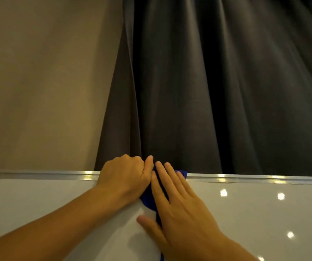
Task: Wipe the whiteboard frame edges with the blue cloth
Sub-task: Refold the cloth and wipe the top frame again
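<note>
The whiteboard [38,200] fills the lower part of the view, and its silver metal top frame edge [245,178] runs across from left to right. The blue cloth [148,199] is draped over that top edge near the middle, mostly hidden under my hands. My left hand [125,178] is curled over the frame edge with its fingers closed on the cloth's upper part. My right hand [177,204] lies flat with fingers spread, pressing the cloth against the board surface and frame.
A dark grey curtain [207,91] hangs right behind the board's top edge. A beige wall [38,81] is to the left. Ceiling lights reflect as bright spots on the board's right side.
</note>
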A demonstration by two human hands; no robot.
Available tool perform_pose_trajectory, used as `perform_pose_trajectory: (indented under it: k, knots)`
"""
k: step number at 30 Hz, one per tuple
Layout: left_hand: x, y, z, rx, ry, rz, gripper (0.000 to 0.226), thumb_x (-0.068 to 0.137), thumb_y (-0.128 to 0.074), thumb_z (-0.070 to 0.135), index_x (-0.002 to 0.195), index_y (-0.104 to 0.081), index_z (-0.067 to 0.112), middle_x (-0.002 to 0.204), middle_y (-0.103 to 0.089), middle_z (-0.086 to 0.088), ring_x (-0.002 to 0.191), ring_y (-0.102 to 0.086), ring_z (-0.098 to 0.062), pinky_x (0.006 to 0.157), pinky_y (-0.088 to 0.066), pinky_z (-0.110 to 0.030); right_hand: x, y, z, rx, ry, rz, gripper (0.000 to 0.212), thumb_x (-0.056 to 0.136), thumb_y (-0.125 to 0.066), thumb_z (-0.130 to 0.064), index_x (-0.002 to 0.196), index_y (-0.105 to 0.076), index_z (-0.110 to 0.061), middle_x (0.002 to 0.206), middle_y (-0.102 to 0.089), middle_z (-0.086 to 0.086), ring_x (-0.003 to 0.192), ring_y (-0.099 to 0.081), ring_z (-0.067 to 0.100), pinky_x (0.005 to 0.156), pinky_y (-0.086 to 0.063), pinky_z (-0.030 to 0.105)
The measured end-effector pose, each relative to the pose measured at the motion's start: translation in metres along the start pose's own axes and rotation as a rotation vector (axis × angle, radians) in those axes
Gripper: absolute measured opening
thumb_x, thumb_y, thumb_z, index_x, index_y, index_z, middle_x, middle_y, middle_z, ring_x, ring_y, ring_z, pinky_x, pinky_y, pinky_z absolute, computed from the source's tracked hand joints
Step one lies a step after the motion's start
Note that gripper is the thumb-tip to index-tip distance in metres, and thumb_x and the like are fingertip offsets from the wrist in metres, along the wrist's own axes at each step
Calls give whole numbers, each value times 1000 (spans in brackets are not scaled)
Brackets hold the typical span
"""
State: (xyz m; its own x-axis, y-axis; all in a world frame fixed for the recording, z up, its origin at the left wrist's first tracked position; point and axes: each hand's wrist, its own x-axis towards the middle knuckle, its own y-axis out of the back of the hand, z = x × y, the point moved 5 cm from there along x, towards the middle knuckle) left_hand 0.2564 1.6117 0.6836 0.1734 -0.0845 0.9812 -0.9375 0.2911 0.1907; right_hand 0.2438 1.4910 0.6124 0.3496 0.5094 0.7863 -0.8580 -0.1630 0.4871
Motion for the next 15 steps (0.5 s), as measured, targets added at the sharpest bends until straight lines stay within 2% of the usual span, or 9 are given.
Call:
perform_pose_trajectory:
  k: [3, 5, 8, 10, 12, 15]
  knots:
    - [2, -4, 5, -56, 42, -50, 65, 93, -18, 59, 52, -51, 21, 51, -51, 7, 47, -48, -7, 53, -34, -29, -5, -6, 6, 5, -33, -23, 99, 74, 10, -88, 150, 21, -25, 155, 32, -9, 141, 34, 14, 112, 24, 40]
    - [-2, -10, 4, -44, 41, -102, 67, 92, -15, 61, 58, -56, 21, 54, -53, 7, 51, -50, -9, 57, -38, -30, -16, -4, 39, -51, -117, -51, 96, 76, 9, -87, 150, 20, -26, 158, 28, -8, 143, 30, 13, 116, 19, 38]
    - [-17, -26, 4, -20, -25, -219, 56, 92, -14, 62, 77, -54, 26, 68, -55, 7, 65, -54, -11, 68, -46, -30, -45, 0, 104, -102, -380, -111, 95, 73, 11, -85, 146, 24, -25, 160, 25, -5, 144, 27, 16, 118, 13, 38]
    - [-26, -36, 12, 2, -63, -264, 51, 93, -16, 60, 88, -54, 26, 79, -58, 6, 75, -57, -12, 79, -48, -30, -54, -5, 117, -22, -505, -142, 94, 69, 10, -86, 141, 28, -28, 159, 28, -4, 143, 29, 20, 117, 15, 39]
    - [-28, -42, 24, 1, -73, -284, 46, 95, -18, 57, 91, -53, 28, 90, -63, 5, 82, -57, -13, 86, -47, -34, -44, -17, 96, 94, -444, -123, 92, 67, 9, -90, 137, 29, -34, 155, 32, -9, 140, 35, 20, 112, 19, 38]
    - [-23, -44, 48, 12, -145, -218, 37, 97, -22, 48, 84, -50, 29, 91, -66, 3, 79, -59, -16, 78, -47, -36, -29, -35, 68, 109, -218, -87, 78, 77, 5, -88, 139, 27, -46, 151, 36, -20, 137, 42, 14, 112, 23, 38]
